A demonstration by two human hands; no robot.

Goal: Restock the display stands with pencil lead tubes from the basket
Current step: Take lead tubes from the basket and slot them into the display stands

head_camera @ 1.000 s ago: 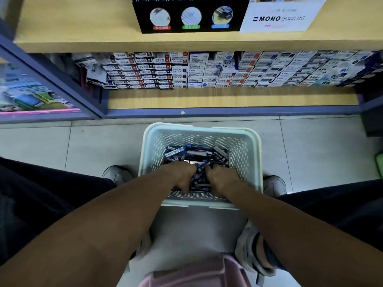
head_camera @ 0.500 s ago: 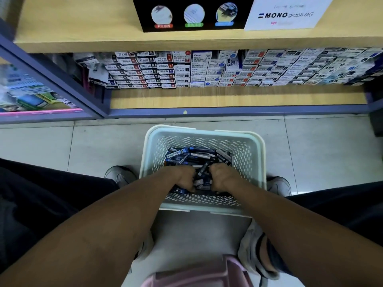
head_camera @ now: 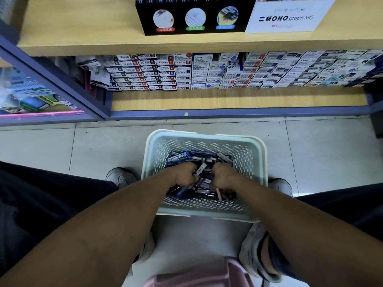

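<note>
Pale floor tiles (head_camera: 323, 154) run under everything, with a person crouched over them. Nearest the camera, a strip of pink cloth (head_camera: 199, 274) shows at the bottom edge, dark trouser legs fill both sides, and grey shoes (head_camera: 120, 177) sit to either side of a basket.

Both forearms reach forward into the pale perforated basket (head_camera: 257, 162), which stands on the floor between the feet. The left hand (head_camera: 184, 175) and the right hand (head_camera: 223, 176) are close together, knuckles up and fingers curled down into a loose heap of pencil lead tubes (head_camera: 199, 160). A few tubes stand up between the two hands, so both appear to be clutching tubes. The tubes are mostly dark blue with white labels; their print is too small to read.

Beyond the basket, a grey-purple shelf frame (head_camera: 228, 114) edges a low wooden shelf (head_camera: 228, 99). At its back stand tight rows of small boxes (head_camera: 186, 73), white with red, blue or black patches; several carry the name PILOT and figures such as 0.5. Hanging packets (head_camera: 97, 69) crowd the left end. Further left, a side bay holds more blurred packets (head_camera: 31, 96).

On the upper shelf (head_camera: 83, 27) sits a black display box (head_camera: 194, 17) with three round pictures over red, green and blue tags; the characters on them cannot be made out. Beside it stands a white card (head_camera: 284, 17) reading MONO graph MG.
</note>
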